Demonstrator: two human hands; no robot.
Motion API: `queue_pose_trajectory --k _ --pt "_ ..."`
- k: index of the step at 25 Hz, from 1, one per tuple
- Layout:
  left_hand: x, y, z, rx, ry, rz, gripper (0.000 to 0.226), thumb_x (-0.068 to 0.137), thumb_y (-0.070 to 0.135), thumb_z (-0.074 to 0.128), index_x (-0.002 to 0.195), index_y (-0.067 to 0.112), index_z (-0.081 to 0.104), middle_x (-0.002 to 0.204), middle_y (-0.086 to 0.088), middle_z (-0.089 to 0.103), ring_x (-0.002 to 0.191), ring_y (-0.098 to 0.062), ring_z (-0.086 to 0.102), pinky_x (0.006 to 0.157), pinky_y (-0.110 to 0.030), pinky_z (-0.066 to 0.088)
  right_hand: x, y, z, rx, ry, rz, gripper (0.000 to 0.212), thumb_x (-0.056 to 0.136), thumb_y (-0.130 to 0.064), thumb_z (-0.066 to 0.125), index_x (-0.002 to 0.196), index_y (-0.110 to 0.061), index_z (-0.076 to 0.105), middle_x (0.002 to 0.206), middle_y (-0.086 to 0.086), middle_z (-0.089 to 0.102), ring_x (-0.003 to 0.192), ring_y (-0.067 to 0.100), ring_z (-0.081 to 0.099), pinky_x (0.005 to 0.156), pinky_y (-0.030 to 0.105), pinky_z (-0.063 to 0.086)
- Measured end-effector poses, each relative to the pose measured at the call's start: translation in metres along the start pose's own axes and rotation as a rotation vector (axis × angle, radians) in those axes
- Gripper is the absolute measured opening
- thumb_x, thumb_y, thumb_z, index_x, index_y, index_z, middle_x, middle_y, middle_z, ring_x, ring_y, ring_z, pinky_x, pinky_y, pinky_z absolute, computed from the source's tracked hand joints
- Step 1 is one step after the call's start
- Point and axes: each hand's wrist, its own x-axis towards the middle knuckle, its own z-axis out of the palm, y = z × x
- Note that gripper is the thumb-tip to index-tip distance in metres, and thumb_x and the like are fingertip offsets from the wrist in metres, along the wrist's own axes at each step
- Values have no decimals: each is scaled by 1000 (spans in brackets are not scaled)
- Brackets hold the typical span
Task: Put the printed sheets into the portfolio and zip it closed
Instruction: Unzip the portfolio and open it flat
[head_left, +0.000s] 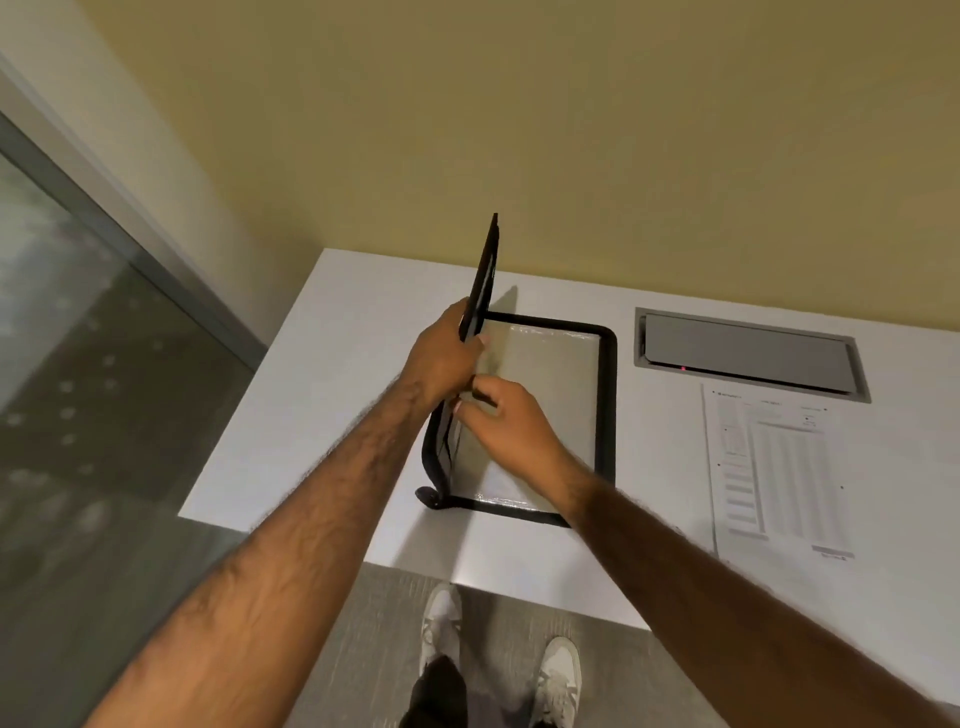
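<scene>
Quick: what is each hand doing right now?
Left hand: grips the raised portfolio cover.
Right hand: fingers curled inside near the spine; whether it holds anything cannot be told.

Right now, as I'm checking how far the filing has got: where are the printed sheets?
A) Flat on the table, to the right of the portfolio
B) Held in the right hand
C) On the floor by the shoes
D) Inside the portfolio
A: the printed sheets lie flat on the white table, to the right of the open portfolio and apart from it.
</scene>
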Motion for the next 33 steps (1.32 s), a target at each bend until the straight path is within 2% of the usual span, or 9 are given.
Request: queue_pose_trajectory --k 4,8,12,16,18,21,26,30,33 --pt "0 -42 -45 -53 10 -10 48 105 17 44 152 29 41 144 3 56 124 -16 56 102 -32 47 21 39 13 -171 36 80 37 96 -40 58 129 -25 62 136 -4 60 123 10 55 104 25 40" --pt "-3 -95 -91 -186 25 -136 44 106 24 47 149 29 45 141 2 59 122 -22 61 104 -46 51 17 115 -7 -523 140 336 55 95 -41 58 143 -15 48 153 9 43 142 26 36 115 45 34" --pt "-3 -148 -124 -304 41 -322 38 105 24 50 143 29 54 130 1 68 115 -25 67 100 -49 54 -13 161 -22 -622 237 557 50 91 -43 56 133 -18 49 149 12 38 134 34 39 102 54 44" --pt "2 -182 -118 169 248 -303 37 102 23 54 139 21 53 126 -7 68 113 -34 65 98 -48 53 -30 176 -13 -706 287 591 24 89 -38 54 106 -22 57 152 9 32 131 35 41 102 56 41" --pt "2 -195 -109 336 282 -316 33 102 21 52 134 20 49 125 -12 66 110 -38 64 92 -51 51 -32 180 -9 -701 366 622 34 88 -38 57 117 -20 54 154 11 28 134 37 36 102 58 37" --pt "11 -215 -102 306 274 -368 32 102 13 47 134 16 45 127 -20 61 110 -42 62 97 -54 50 -30 181 -15 -562 444 705 62 88 -40 60 142 -17 41 145 16 41 130 40 39 102 58 38" --pt "17 -237 -101 365 266 -386 44 103 17 45 145 13 35 134 -23 53 116 -45 58 101 -58 47 -52 186 -12 -484 458 632 59 92 -38 58 142 -13 41 129 14 48 115 36 54 92 55 53" --pt "-7 -244 -79 774 283 -169 68 104 45 36 158 9 16 163 -20 21 149 -40 25 122 -51 18 -52 187 0 -686 391 602 54 90 -41 50 138 -18 38 137 13 43 121 35 47 93 54 50" --pt "-27 -248 -39 941 11 91 74 104 59 19 160 18 -7 167 -14 -13 155 -34 -8 125 -49 -1 -31 182 12 -837 198 468 76 92 -56 45 154 -29 8 165 9 1 152 34 6 116 55 24"
